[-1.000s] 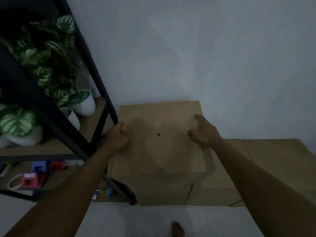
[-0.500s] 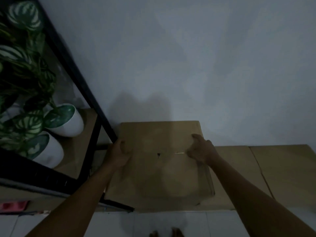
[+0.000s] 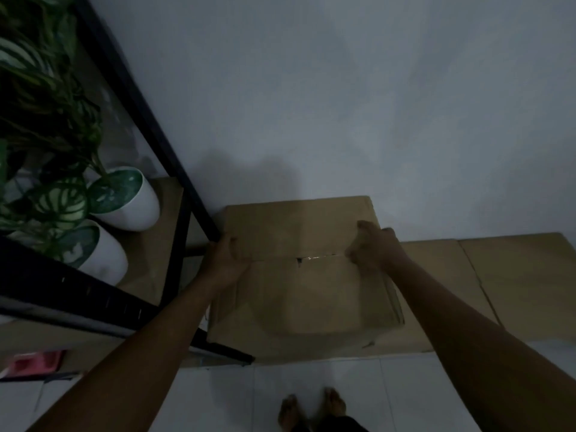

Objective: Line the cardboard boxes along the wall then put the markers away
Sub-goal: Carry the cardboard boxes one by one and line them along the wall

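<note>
A closed brown cardboard box [image 3: 307, 285] sits against the pale wall, beside the black shelf post. My left hand [image 3: 226, 260] grips its left top edge, thumb over the lid. At the right top edge my right hand [image 3: 372, 247] holds the box with curled fingers. A strip of shiny tape runs along the lid seam between my hands. Lower cardboard boxes [image 3: 514, 275] lie in a row to the right along the wall. No markers are recognisable in this dim view.
A black metal shelf rack [image 3: 149, 129] stands at left, carrying two white pots [image 3: 124, 201] with striped green plants. A pink object [image 3: 34, 361] lies on a lower shelf. White floor tiles [image 3: 233, 397] and my bare feet [image 3: 311, 410] are below.
The box has come down from a raised position to rest low against the wall. Both hands stayed on its top edges. My view tilted and moved closer.
</note>
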